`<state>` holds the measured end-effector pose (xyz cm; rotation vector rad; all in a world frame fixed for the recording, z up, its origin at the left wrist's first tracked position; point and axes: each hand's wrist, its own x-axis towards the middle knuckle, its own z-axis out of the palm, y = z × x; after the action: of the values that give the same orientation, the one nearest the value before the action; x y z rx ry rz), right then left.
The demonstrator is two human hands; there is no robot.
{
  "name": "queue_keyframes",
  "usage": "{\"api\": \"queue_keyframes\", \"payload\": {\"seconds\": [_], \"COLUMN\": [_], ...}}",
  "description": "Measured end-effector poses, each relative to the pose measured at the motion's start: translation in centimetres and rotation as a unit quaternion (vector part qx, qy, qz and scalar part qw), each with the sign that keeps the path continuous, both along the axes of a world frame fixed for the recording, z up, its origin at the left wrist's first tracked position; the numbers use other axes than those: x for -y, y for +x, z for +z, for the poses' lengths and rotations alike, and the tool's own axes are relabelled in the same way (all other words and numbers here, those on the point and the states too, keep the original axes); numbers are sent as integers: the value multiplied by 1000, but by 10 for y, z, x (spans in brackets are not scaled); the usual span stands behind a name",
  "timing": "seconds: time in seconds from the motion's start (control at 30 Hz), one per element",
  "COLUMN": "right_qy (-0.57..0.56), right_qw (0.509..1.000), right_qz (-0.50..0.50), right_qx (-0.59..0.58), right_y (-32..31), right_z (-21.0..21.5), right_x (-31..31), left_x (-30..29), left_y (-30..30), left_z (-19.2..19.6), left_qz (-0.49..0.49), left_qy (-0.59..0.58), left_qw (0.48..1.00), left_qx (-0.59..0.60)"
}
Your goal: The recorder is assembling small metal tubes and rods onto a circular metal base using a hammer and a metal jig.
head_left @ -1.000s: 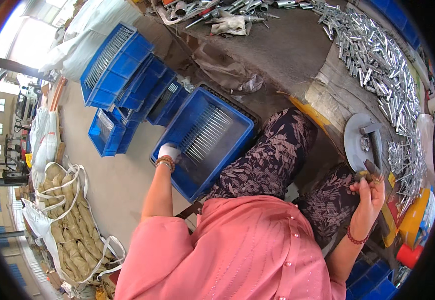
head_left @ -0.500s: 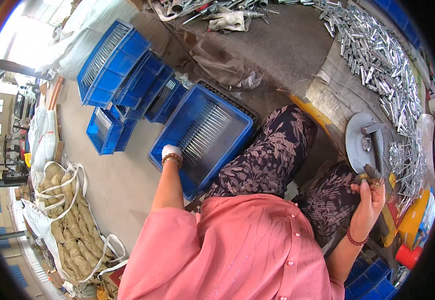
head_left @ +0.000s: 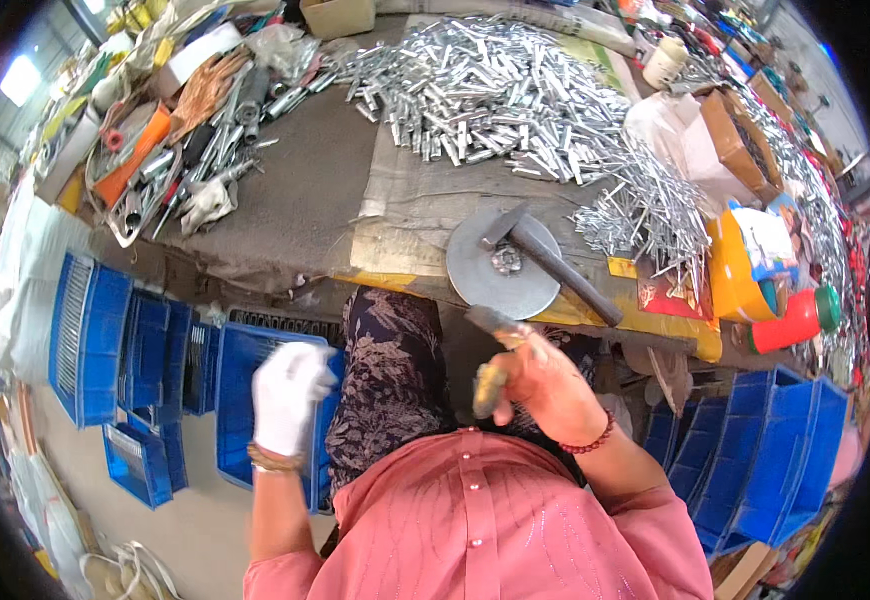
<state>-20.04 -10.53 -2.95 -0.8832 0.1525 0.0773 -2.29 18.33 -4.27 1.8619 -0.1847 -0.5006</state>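
A small hammer [head_left: 492, 362], its metal head up and its yellowish wooden handle pointing down, sits in the bare right hand [head_left: 545, 385], whose fingers are clenched around the handle; the hand is raised in front of the person's lap, just below the near edge of the workbench [head_left: 295, 195], with a red bead bracelet [head_left: 587, 443] on its wrist. Directly above it on the bench lies a round grey metal disc [head_left: 485, 275] with a small metal piece at its centre, and a second, larger hammer [head_left: 553, 262] rests across the disc with its dark handle running out to the right. Beyond the disc, a loose heap of thin shiny pins [head_left: 650, 215] spreads to the right, and a broad pile of short silver metal tubes [head_left: 485, 90] covers the far middle of the bench. The left hand [head_left: 287, 395], in a white glove, hangs low on the left over a blue plastic crate [head_left: 240, 400] on the floor; its fingers look loosely curled, but motion blur hides whether they hold anything. More blue crates [head_left: 105, 340] stand further left, and another stack of blue bins [head_left: 765, 450] sits at the right. A yellow container [head_left: 740, 275] and a red bottle with a green cap [head_left: 795, 318] stand at the bench's right end, while assorted tools and rags [head_left: 185, 130] lie at its far left.
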Motion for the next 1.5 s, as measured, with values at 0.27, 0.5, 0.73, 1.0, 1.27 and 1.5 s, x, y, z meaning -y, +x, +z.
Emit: {"api": "queue_keyframes", "payload": {"seconds": [0.27,0.5,0.73,1.0,1.27,1.5], "right_qy": [-181,-449,-438,-639,-869,-910], "right_qw": [982,885,887,756,467,383], "right_qz": [-6,-23,-79,-71,-58,-3], "right_qx": [58,123,126,125,152,157], "right_y": [-5,-13,-14,-18,-20,-26], "right_z": [-23,-8,-1,14,25,28], "right_x": [-14,-19,-34,-13,-14,-15], "left_x": [114,120,115,105,118,122], "left_y": [-55,-74,-88,-79,-71,-65], "left_z": [28,40,34,51,84,78], "left_qz": [-175,-215,-199,-254,-310,-417], "left_qy": [-21,43,27,-1,100,126], "left_qw": [914,895,926,894,844,760], "left_qx": [366,389,318,369,427,482]}}
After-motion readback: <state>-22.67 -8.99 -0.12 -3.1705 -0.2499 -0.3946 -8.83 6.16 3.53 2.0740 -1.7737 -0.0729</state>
